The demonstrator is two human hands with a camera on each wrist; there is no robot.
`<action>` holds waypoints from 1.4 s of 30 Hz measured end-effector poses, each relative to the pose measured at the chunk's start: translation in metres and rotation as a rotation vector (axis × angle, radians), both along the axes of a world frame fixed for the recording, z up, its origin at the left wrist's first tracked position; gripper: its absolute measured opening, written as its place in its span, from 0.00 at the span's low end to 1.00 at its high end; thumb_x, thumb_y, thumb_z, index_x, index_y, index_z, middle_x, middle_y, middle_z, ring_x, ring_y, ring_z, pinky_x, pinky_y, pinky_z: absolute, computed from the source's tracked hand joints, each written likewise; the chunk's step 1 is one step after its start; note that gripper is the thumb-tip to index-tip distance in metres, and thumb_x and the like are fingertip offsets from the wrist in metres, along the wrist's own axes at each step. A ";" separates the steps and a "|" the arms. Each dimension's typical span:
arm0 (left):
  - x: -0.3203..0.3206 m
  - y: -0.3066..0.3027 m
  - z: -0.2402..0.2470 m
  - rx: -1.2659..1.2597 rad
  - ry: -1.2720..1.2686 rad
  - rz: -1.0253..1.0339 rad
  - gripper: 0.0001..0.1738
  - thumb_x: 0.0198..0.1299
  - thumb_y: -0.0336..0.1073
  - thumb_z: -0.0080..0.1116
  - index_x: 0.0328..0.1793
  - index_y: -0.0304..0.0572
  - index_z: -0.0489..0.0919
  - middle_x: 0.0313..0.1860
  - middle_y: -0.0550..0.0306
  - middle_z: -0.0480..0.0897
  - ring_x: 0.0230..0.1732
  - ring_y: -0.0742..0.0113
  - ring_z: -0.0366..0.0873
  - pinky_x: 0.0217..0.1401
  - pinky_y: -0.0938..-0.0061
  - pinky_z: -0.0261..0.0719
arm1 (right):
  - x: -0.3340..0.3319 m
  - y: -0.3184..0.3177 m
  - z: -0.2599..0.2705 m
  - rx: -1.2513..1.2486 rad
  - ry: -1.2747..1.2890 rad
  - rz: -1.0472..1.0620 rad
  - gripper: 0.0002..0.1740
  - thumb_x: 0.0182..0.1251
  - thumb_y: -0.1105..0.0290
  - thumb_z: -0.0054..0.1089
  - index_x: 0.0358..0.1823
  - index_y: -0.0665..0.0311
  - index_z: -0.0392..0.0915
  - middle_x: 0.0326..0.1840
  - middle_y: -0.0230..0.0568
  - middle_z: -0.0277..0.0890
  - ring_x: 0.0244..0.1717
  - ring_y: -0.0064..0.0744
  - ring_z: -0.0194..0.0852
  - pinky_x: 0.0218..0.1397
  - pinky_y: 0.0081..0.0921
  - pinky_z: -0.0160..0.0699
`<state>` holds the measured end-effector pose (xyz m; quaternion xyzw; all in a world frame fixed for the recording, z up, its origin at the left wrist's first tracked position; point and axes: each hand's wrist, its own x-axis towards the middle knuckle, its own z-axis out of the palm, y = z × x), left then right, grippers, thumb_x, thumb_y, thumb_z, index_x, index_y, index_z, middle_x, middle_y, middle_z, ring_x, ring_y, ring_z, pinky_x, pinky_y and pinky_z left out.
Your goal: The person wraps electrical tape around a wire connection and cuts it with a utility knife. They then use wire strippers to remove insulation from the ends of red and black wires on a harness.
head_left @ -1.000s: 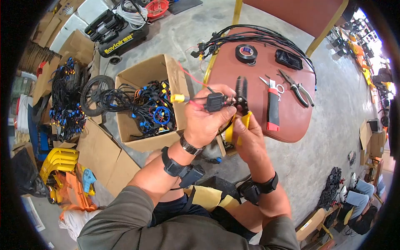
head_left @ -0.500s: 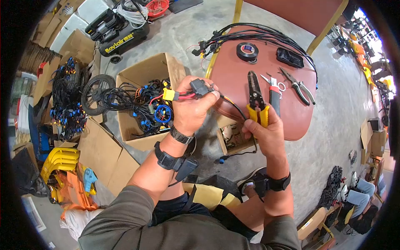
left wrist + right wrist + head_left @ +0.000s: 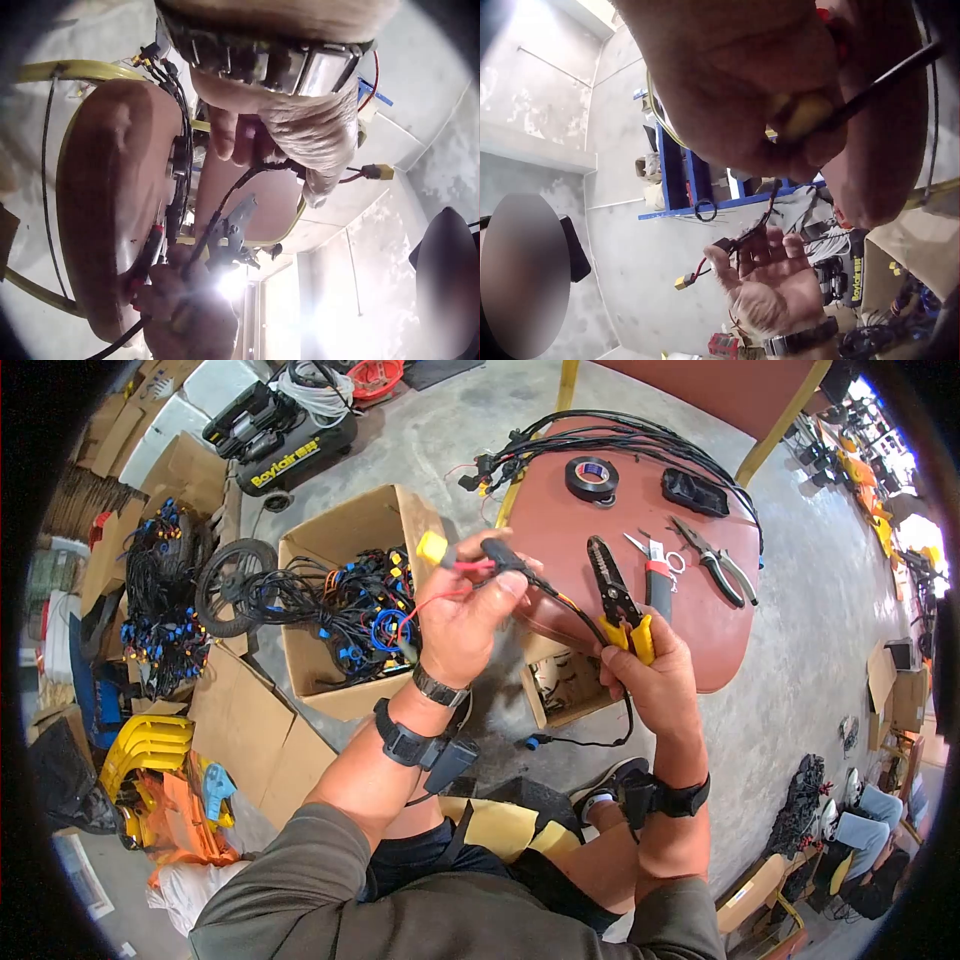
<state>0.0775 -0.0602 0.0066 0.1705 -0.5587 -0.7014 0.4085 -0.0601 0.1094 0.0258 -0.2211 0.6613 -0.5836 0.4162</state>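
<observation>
My left hand (image 3: 458, 622) pinches a wiring harness (image 3: 568, 608) near its black moulded part (image 3: 502, 556), thumb on top. Beyond the fingers stick out red wires and a yellow connector (image 3: 432, 547), also seen in the right wrist view as a yellow plug (image 3: 683, 281). In my right hand (image 3: 655, 678) are yellow-handled wire strippers (image 3: 612, 582), jaws pointing away over the stool seat. The harness's black cable also runs through the right fingers, as the left wrist view shows, and hangs down to a blue-tipped end (image 3: 533, 742).
On the brown seat (image 3: 560, 520) lie black tape (image 3: 590, 478), pliers (image 3: 715, 565), a red-and-black handled tool (image 3: 658, 588), a black case (image 3: 695, 492) and a cable bundle (image 3: 640, 445). A cardboard box (image 3: 345, 700) of harnesses stands left, a smaller box (image 3: 570, 712) below the seat.
The hands have parted: the strippers came away from the harness at the left hand, and the right hand moved right and toward the body. The black part has turned in the left fingers.
</observation>
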 end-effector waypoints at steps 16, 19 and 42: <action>0.005 -0.004 -0.004 0.633 0.089 -0.325 0.25 0.69 0.44 0.52 0.66 0.35 0.71 0.37 0.34 0.85 0.28 0.51 0.87 0.25 0.69 0.85 | 0.007 -0.002 -0.025 0.165 0.394 0.165 0.17 0.67 0.74 0.57 0.57 0.68 0.74 0.36 0.54 0.79 0.38 0.43 0.82 0.45 0.37 0.78; 0.006 -0.011 -0.009 0.528 0.040 -0.265 0.22 0.71 0.43 0.51 0.64 0.36 0.72 0.37 0.34 0.86 0.28 0.53 0.87 0.26 0.70 0.85 | 0.005 0.000 -0.032 0.150 0.346 0.180 0.17 0.70 0.75 0.56 0.59 0.68 0.72 0.39 0.42 0.79 0.40 0.31 0.79 0.46 0.28 0.78; -0.001 -0.006 -0.003 0.296 -0.136 -0.007 0.22 0.72 0.44 0.58 0.62 0.34 0.74 0.33 0.55 0.82 0.27 0.65 0.84 0.27 0.76 0.82 | 0.007 -0.009 -0.007 0.044 1.417 0.079 0.25 0.58 0.76 0.58 0.59 0.53 0.81 0.52 0.42 0.79 0.50 0.43 0.78 0.53 0.39 0.74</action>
